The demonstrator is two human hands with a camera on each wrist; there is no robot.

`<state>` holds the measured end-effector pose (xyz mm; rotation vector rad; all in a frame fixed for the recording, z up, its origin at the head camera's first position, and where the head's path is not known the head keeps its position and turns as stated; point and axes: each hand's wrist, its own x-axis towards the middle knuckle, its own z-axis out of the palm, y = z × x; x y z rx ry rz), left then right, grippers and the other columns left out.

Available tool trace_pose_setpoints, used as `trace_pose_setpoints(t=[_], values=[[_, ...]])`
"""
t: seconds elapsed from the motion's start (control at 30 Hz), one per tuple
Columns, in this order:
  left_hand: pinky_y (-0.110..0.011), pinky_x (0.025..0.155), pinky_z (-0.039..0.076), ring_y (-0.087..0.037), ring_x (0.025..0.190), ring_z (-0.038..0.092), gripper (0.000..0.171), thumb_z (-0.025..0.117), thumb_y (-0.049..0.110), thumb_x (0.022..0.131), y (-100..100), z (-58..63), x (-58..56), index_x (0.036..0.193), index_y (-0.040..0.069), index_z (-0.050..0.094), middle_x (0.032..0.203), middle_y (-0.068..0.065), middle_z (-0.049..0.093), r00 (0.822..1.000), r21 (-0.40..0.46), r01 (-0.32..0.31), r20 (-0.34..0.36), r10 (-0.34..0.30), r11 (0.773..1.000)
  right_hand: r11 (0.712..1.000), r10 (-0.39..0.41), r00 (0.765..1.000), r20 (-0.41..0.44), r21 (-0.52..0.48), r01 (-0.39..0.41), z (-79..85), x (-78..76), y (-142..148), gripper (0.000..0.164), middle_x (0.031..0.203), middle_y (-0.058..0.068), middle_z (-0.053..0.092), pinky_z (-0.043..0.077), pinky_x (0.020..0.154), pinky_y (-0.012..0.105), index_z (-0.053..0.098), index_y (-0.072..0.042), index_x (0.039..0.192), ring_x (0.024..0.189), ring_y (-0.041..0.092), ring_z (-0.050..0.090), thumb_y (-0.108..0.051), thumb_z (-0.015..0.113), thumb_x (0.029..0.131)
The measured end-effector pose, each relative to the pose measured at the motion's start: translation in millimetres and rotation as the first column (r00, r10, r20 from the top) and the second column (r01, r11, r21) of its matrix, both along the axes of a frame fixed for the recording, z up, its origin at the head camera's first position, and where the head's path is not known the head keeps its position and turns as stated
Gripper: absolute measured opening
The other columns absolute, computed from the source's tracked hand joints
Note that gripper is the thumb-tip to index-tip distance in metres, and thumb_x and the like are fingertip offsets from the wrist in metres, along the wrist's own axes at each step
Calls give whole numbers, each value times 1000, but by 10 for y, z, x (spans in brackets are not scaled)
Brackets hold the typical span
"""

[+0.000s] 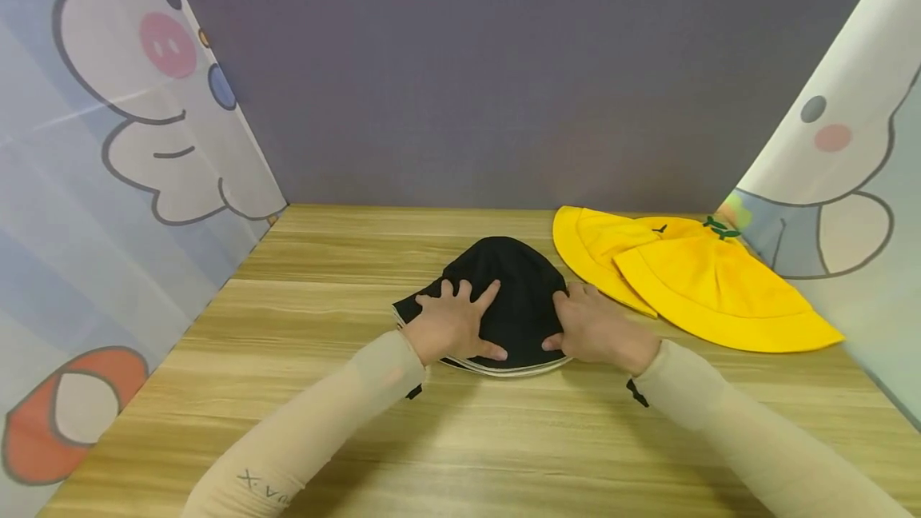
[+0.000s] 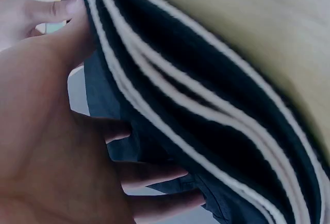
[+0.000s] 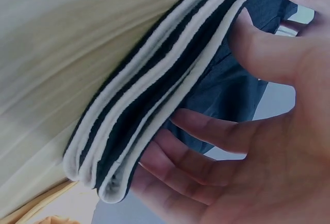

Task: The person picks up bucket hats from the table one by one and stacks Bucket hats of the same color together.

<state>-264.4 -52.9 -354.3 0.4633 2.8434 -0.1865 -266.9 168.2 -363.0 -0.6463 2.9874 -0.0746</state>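
A black bucket hat (image 1: 520, 294) lies on its side on the wooden table, its pale-edged brim toward the person. Several layered brim edges (image 2: 196, 92) show in both wrist views. My left hand (image 1: 455, 324) rests on the hat's left part with its fingers spread, the thumb near the brim. At the hat's right side, my right hand (image 1: 596, 326) touches it, thumb by the brim edge and fingers along the side. In the right wrist view the right fingers (image 3: 206, 162) lie loosely against the outer brim (image 3: 154, 126).
Two yellow hats with green sprout details lie overlapping at the back right: a front yellow hat (image 1: 727, 294) partly covers a rear yellow hat (image 1: 597, 250). A grey panel (image 1: 475, 78) stands behind the table (image 1: 302, 326). Cartoon-printed curtains (image 1: 108, 182) flank both sides.
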Motion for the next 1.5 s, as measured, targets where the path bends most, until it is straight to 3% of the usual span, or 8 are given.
trace_pose_setpoints(t=[0.3, 0.43, 0.57, 0.77, 1.1, 1.23, 1.5], values=[[-72, 107, 33, -46, 150, 20, 108, 52, 82, 83, -30, -18, -85, 164, 35, -3, 166, -16, 20, 996, -42, -61, 59, 64, 997, 999, 49, 997, -51, -8, -49, -47, -89, -7, 75, 130, 32, 52, 45, 101, 52, 53, 13, 135, 116, 43, 52, -43, 77, 91], [-72, 105, 34, -47, 150, 21, 108, 51, 81, 85, -66, -33, -112, 165, 33, -2, 166, -18, 20, 996, -46, -64, 61, 67, 997, 995, 41, 997, -61, -93, -46, -70, -111, 19, 69, 130, 28, 53, 46, 100, 51, 56, 10, 135, 117, 41, 52, -39, 77, 91], [-73, 105, 33, -47, 150, 20, 107, 52, 80, 86, -121, -32, -163, 165, 32, -3, 166, -18, 18, 994, -41, -79, 79, 82, 996, 981, 34, 994, -106, -187, -54, -78, -130, 65, 55, 118, 20, 58, 50, 91, 49, 62, 7, 127, 106, 37, 55, -30, 80, 90], [-76, 105, 30, -49, 150, 16, 108, 55, 78, 86, -250, -24, -268, 165, 31, -3, 167, -20, 14, 987, -11, -119, 111, 120, 993, 974, -9, 986, -167, -225, -29, -39, -169, 212, 44, 110, 19, 60, 50, 86, 49, 65, 5, 121, 101, 39, 55, -22, 79, 90], [-79, 103, 28, -55, 148, 15, 106, 56, 73, 90, -589, -27, -440, 165, 25, -2, 165, -25, 13, 972, 27, -206, 124, 201, 978, 955, -163, 986, -26, -254, 152, 153, -182, 583, 51, 127, 29, 55, 48, 87, 60, 59, 7, 130, 116, 49, 50, -26, 73, 94], [-80, 102, 28, -56, 147, 16, 105, 55, 71, 92, -749, -16, -491, 165, 23, -2, 164, -26, 13, 962, 37, -245, 129, 239, 969, 957, -181, 983, -8, -231, 175, 245, -197, 788, 57, 126, 32, 56, 48, 85, 61, 57, 11, 132, 113, 51, 51, -29, 73, 94], [-81, 102, 26, -59, 145, 17, 106, 57, 70, 92, -1112, 26, -583, 165, 22, -2, 162, -31, 15, 938, 90, -329, 146, 314, 940, 957, -212, 977, -8, -206, 205, 318, -231, 1176, 59, 128, 38, 56, 43, 94, 67, 54, 17, 131, 115, 57, 51, -29, 70, 96]])
